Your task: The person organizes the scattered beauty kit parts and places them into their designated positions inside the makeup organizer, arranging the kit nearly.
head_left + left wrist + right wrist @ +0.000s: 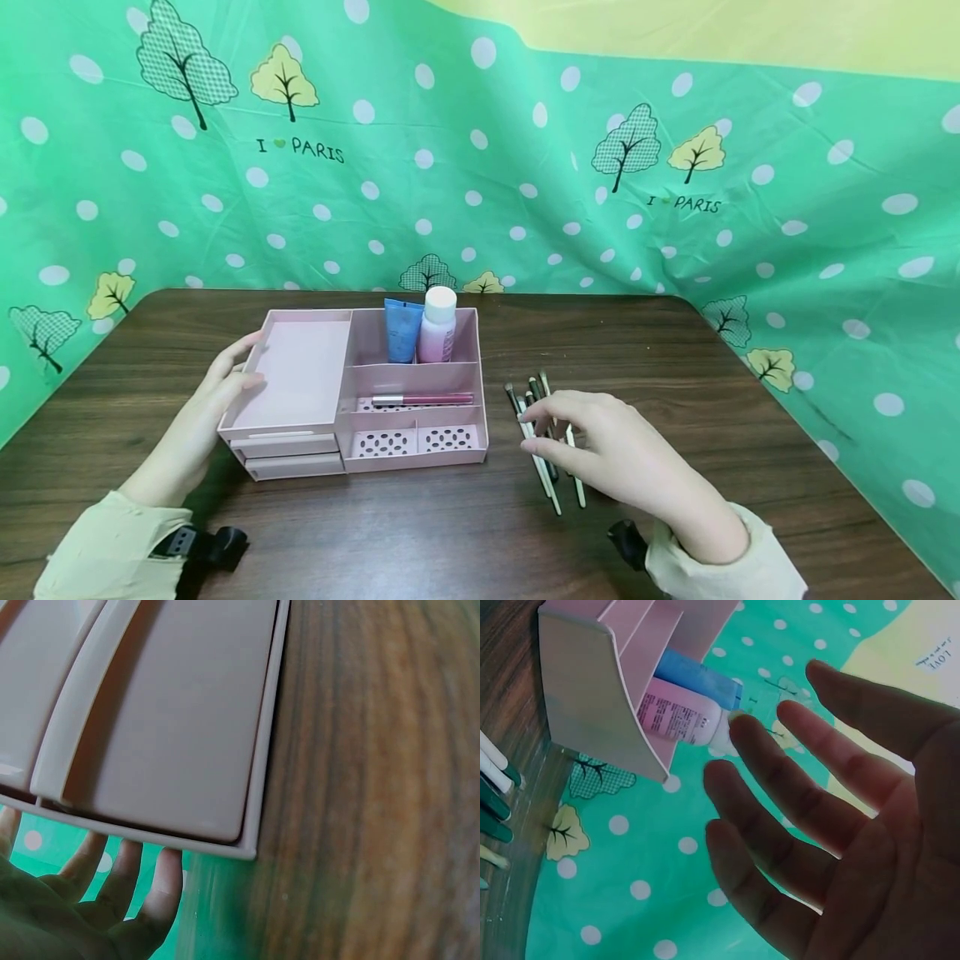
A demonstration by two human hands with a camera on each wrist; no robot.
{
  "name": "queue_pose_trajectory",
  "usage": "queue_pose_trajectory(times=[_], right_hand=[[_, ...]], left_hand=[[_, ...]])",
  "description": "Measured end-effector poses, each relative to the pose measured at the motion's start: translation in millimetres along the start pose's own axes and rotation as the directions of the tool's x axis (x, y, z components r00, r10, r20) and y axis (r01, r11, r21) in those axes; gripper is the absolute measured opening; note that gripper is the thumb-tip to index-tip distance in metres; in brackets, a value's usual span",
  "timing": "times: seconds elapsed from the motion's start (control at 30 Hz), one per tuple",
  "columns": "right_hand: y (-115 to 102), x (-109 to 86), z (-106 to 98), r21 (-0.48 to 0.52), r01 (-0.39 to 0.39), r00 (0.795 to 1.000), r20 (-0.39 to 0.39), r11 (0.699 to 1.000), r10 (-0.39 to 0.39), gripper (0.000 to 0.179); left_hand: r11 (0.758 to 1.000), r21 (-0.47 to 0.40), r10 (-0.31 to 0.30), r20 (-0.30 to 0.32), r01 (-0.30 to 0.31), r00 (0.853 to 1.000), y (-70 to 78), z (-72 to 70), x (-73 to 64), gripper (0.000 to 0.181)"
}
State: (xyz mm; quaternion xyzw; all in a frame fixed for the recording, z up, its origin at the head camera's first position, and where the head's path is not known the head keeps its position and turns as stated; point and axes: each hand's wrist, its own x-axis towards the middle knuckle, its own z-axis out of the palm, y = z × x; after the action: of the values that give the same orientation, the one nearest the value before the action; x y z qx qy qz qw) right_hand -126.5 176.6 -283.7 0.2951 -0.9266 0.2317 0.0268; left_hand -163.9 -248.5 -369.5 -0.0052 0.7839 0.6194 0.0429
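Note:
A pink desktop organizer (300, 367) stands on the table, with two drawers at its front left. My left hand (217, 392) rests against its left side, thumb on the top edge; in the left wrist view the fingertips touch the side wall beside a drawer front (180, 735). Over several thin makeup brushes (542, 475) lying right of the organizer hovers my right hand (600, 442), fingers relaxed. The right wrist view shows the palm (870, 877) with nothing in it. A blue tube (402, 329) and a white-capped pink bottle (437, 333) stand in the organizer's back compartment.
A slim pink tube with a silver end (423, 400) lies in the middle compartment. Two front compartments have perforated floors (382, 443). Behind the dark wooden table (420, 542) hangs a green dotted cloth (450, 183).

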Motion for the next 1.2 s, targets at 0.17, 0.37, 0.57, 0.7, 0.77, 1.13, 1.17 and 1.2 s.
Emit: queue_pose_trajectory(times=[0.17, 0.37, 0.57, 0.7, 0.77, 1.13, 1.17, 1.2], right_hand=[[0.9, -2.2, 4.5, -0.107, 0.034, 0.993, 0.114, 0.994, -0.022, 0.026], [0.9, -4.9, 9.4, -0.118, 0.074, 0.987, 0.15, 0.99, -0.055, 0.034], [5.6, 0.2, 10.3, -0.032, 0.033, 0.998, 0.06, 0.999, -0.031, 0.024], [11.4, 4.6, 7.7, 0.068, 0.01, 1.0, 0.023, 0.998, -0.012, 0.016], [14.2, 5.7, 6.0, 0.095, 0.0, 1.0, 0.017, 0.995, -0.002, 0.016], [31.1, 3.4, -6.4, 0.098, -0.057, 0.998, 0.037, 0.994, 0.054, 0.022], [32.3, 3.1, -7.9, 0.096, -0.065, 0.997, 0.044, 0.993, 0.061, 0.024], [33.5, 2.8, -9.4, 0.097, -0.073, 0.996, 0.054, 0.993, 0.068, 0.026]], left_hand=[[1.0, -0.002, 0.001, -0.009, -0.001, 1.0, -0.1, 0.9, -0.2, 0.064], [1.0, -0.006, 0.0, -0.013, -0.001, 1.0, 0.2, 2.9, 0.5, 0.064], [1.0, -0.005, 0.006, -0.017, -0.006, 1.0, 0.3, 2.1, 0.7, 0.064], [1.0, -0.003, 0.016, -0.018, -0.016, 1.0, -1.2, 0.8, 0.9, 0.062], [1.0, -0.001, 0.021, -0.018, -0.021, 1.0, -2.2, 0.2, 1.3, 0.061], [1.0, -0.006, 0.022, -0.012, -0.022, 1.0, -3.7, -0.3, 2.4, 0.061], [1.0, -0.004, 0.022, -0.013, -0.022, 1.0, -3.7, -0.4, 2.2, 0.06], [1.0, -0.003, 0.022, -0.013, -0.022, 1.0, -3.7, -0.4, 2.0, 0.06]])
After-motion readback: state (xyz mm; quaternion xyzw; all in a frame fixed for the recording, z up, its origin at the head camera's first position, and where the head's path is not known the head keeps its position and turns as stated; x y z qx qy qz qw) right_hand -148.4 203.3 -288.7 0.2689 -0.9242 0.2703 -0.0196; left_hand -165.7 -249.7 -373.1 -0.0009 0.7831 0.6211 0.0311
